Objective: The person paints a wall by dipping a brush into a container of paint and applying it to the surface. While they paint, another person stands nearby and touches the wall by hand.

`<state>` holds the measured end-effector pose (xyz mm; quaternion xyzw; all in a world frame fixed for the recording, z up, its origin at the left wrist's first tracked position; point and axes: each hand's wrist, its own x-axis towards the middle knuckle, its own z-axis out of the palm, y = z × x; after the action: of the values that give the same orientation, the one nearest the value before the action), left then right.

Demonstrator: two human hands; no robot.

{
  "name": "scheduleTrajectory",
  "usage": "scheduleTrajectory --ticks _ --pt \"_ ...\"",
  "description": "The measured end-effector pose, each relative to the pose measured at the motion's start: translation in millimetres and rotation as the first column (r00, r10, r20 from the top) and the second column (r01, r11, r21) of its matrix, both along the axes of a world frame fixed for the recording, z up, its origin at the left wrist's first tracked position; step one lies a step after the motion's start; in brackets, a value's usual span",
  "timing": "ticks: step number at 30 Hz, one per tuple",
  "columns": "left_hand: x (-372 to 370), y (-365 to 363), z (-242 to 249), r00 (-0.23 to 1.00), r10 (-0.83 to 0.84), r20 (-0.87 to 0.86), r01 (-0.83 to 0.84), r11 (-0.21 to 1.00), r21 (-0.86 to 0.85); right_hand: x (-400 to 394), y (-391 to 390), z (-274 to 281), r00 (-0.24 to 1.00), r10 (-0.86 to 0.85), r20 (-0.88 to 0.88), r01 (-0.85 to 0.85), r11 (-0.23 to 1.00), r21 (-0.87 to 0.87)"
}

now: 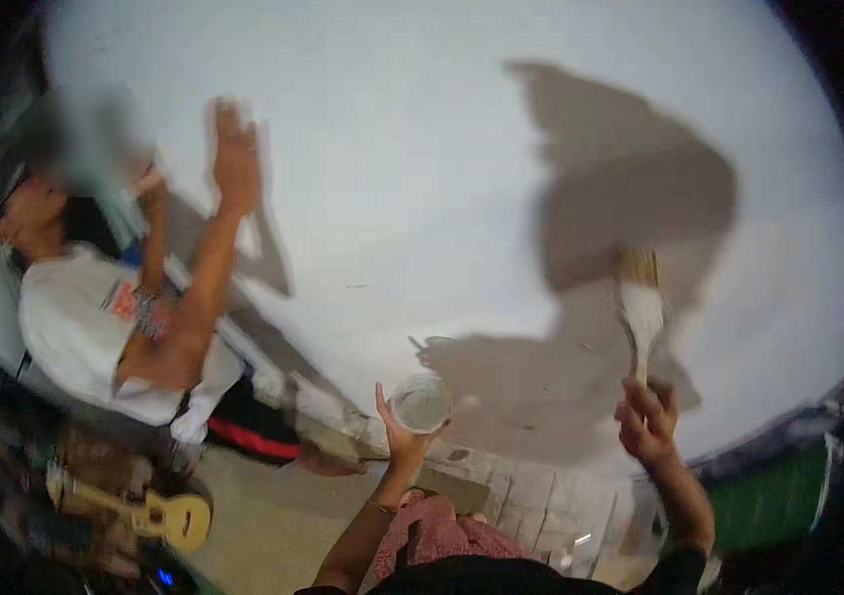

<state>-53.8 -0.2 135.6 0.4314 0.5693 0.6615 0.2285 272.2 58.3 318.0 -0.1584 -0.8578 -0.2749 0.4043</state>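
My right hand (pixel 648 424) grips the pale handle of a wide flat paintbrush (pixel 644 307). The brush points upward, its tan bristles overlapping the white wall (pixel 392 198) in this view. Lower and to the left, my left hand (pixel 405 436) is wrapped round a clear round plastic cup (pixel 421 404), thumb and fingers along its sides. Looking down into the cup, I see whitish, translucent contents. A large dark shadow falls on the wall behind the brush and between my hands.
At left, a person in a white T-shirt (pixel 85 317) stands close to the wall with a raised hand (pixel 237 164) near it. A yellow guitar-shaped object (pixel 176 520) lies low at left. Paving (pixel 531 506) runs along the wall's foot; something green (pixel 769 501) stands at lower right.
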Motion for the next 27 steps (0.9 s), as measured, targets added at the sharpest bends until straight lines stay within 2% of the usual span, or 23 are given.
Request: scheduleTrajectory --ticks 2,3,4,5,6,8,9,11,12,14,16,17,18,20,21,26,27 --pt "-33 -26 -4 0.962 0.187 -0.201 -0.201 0.978 -0.050 7 -4 -62 0.997 0.046 -0.060 -0.054 0.987 -0.151" --pt "-49 -41 8 0.952 0.217 -0.214 -0.213 0.976 0.043 -7 -2 -74 0.988 0.095 -0.119 -0.117 0.975 -0.189" --pt "-74 -39 29 0.956 0.242 -0.163 -0.238 0.970 0.042 -22 -1 -86 0.973 0.144 -0.180 -0.183 0.958 -0.220" --pt "-93 -48 38 0.926 0.302 -0.226 -0.299 0.953 0.047 -32 2 -99 0.933 0.235 -0.273 -0.304 0.921 -0.243" --pt "-113 -61 47 0.891 0.350 -0.290 -0.349 0.935 0.057 -43 -7 -100 0.957 0.151 -0.249 -0.239 0.897 -0.371" --pt "-166 -74 52 0.872 0.364 -0.328 -0.340 0.932 0.130 -69 -5 -126 0.935 0.130 -0.330 -0.295 0.799 -0.523" --pt "-184 -84 54 0.886 0.406 -0.225 -0.395 0.914 0.095 -80 -5 -127 0.933 0.149 -0.327 -0.311 0.791 -0.527" --pt "-213 -100 63 0.920 0.344 -0.188 -0.325 0.937 0.127 -86 -8 -128 0.959 0.084 -0.271 -0.253 0.685 -0.683" --pt "-226 -105 73 0.941 0.308 -0.140 -0.294 0.949 0.111 -93 -8 -133 0.958 0.091 -0.271 -0.258 0.682 -0.684" --pt "-243 -109 96 0.949 0.271 -0.161 -0.254 0.960 0.118 -105 -5 -141 0.884 0.121 -0.451 -0.421 0.624 -0.658" --pt "-245 -115 123 0.985 0.146 -0.094 -0.139 0.987 0.075 -110 -3 -138 0.875 0.126 -0.467 -0.437 0.619 -0.652" --pt "-263 -118 106 0.968 0.146 -0.202 -0.144 0.989 0.026 -113 -2 -137 0.867 0.130 -0.481 -0.452 0.611 -0.650" --pt "-263 -124 103 0.968 0.149 -0.203 -0.146 0.989 0.030 -117 -3 -139 0.866 0.133 -0.483 -0.455 0.612 -0.647" --pt "-254 -137 104 0.978 0.088 -0.190 -0.097 0.995 -0.037 -115 -3 -142 0.852 0.033 -0.523 -0.423 0.632 -0.649" --pt "-248 -142 108 0.962 0.094 -0.255 -0.112 0.992 -0.060 -111 -6 -152 0.846 -0.078 -0.528 -0.394 0.576 -0.716" --pt "-215 -149 77 0.951 0.057 -0.303 -0.070 0.997 -0.033 -103 -22 -129 0.851 -0.023 -0.525 -0.419 0.574 -0.704" --pt "-209 -147 77 0.959 0.042 -0.279 -0.054 0.998 -0.034 -105 -26 -122 0.824 -0.102 -0.557 -0.444 0.495 -0.747"
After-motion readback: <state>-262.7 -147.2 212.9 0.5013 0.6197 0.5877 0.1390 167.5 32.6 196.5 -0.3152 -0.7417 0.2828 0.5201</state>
